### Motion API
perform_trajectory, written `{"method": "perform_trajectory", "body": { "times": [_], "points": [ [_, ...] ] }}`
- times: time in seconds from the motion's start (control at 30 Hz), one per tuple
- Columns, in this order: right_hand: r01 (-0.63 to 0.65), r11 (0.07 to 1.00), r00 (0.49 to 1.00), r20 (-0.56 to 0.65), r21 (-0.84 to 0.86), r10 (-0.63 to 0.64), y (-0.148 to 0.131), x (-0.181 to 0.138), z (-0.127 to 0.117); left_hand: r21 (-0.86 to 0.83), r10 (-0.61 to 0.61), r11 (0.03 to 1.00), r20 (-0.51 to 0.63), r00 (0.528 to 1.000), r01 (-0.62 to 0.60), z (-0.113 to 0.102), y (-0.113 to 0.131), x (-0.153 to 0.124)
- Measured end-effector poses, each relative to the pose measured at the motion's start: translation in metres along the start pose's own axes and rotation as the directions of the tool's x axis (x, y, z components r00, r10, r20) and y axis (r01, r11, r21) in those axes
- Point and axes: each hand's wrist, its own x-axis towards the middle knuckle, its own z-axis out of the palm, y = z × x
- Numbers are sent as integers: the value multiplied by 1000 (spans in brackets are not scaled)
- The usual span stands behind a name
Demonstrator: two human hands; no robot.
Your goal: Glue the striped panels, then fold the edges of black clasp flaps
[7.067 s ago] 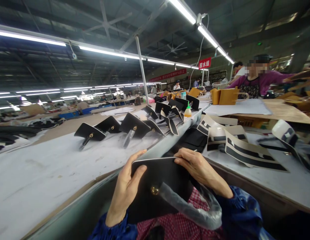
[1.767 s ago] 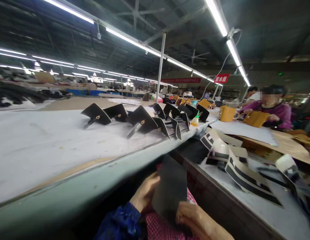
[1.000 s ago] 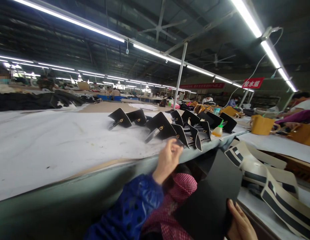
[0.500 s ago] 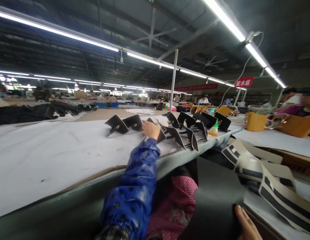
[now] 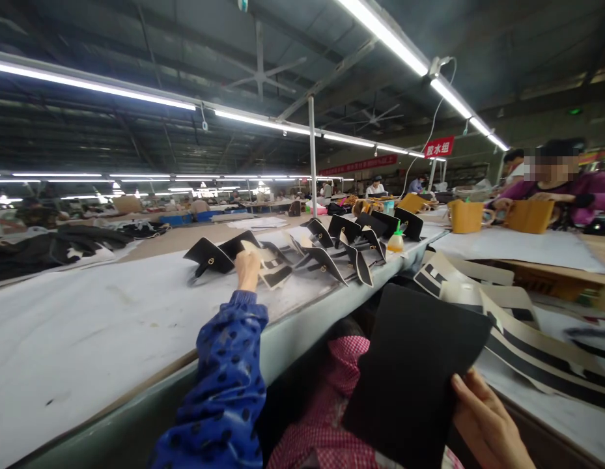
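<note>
My left hand (image 5: 247, 266), in a blue dotted sleeve, reaches over the white-covered table. Its fingers are closed on the edge of a small leather flap (image 5: 271, 266), tilted so its cream underside with dark strips shows. Around it stand several more black leather flaps (image 5: 211, 257) with small gold-coloured clasps. Low on the right, my right hand (image 5: 488, 413) pinches the edge of a large black leather panel (image 5: 414, 365) between thumb and fingers. The panel hangs above my lap, its plain dark face towards me.
A glue bottle (image 5: 395, 240) with a green tip stands by the table edge (image 5: 331, 303). Cream panels with black strips (image 5: 531, 326) lie at right. Beyond, a co-worker (image 5: 561, 182) handles a mustard-coloured bag (image 5: 529, 216). Dark material (image 5: 53, 251) is heaped at left.
My left hand has drawn a flap up and turned it, so its cream underside now shows. My right hand has raised and tilted the black panel. The view has swung right.
</note>
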Motion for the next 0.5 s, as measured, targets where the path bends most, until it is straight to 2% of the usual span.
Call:
{"method": "perform_trajectory", "body": {
  "times": [0.1, 0.17, 0.3, 0.37, 0.43, 0.5],
  "points": [
    [112, 992, 990, 98, -66, -105, -26, 10, 3, 45, 56, 997, -10, 998, -56, -40, -9, -13],
    [221, 968, 964, 177, -119, -199, -43, 22, 5, 59, 97, 994, -54, 994, -94, -69, -16, -29],
    [425, 854, 896, 274, -300, -349, -79, 40, 14, 13, 161, 987, -153, 975, -161, -123, -16, -73],
    [526, 764, 835, 396, -373, -381, -96, 39, 24, -67, 172, 980, -188, 967, -188, -143, -9, -99],
    [651, 662, 737, 522, -372, -431, -110, 29, 38, -88, 163, 979, -186, 969, -182, -155, 0, -124],
    [751, 572, 632, 607, -328, -481, -117, 12, 56, -69, 176, 980, -116, 978, -185, -156, 5, -145]
  ]
}}
